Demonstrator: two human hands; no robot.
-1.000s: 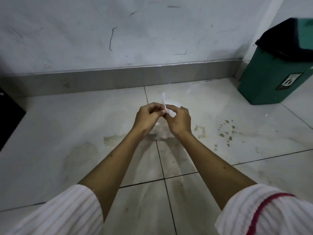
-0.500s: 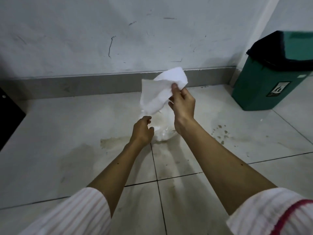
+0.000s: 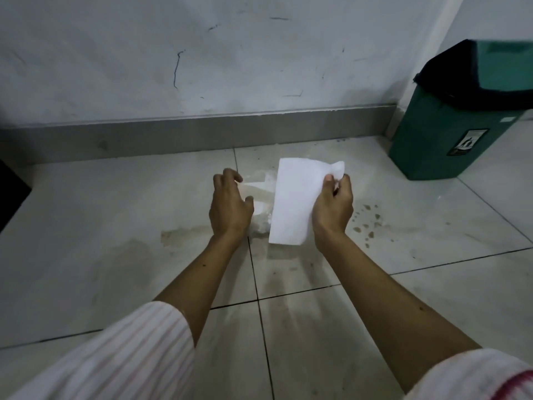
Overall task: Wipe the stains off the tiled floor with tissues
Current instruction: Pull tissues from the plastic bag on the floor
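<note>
Pale glossy tiles of the floor are being shown from above, dark grout lines crossing them, with a scuffed white wall and a grey skirting closing the far side. A white tissue is being held up off the tiles, pinched at its upper right corner between thumb and curled fingers of the right hand; the sheet is hanging down and to the left of that pinch, its lower edge ending just beside the right wrist. A clear plastic tissue pack is lying on the tiles directly beneath and between the two hands, a further sheet poking up from it. The left hand is being held over the pack's left side, fingers loosely bent and spread; whether its fingertips are touching the pack or the protruding sheet cannot be told, and nothing is seen being gripped by it. Brownish spatter stains are lying on the tile just to the right of the right hand, below the level of the pinch. A broader dull smear is spreading to the left of the left wrist. Much of the pack is being hidden behind the hanging sheet and the left hand. A green bin with a black liner is being cut off by the right edge, well apart from the hands. Striped sleeves are being cropped at the bottom edge.
</note>
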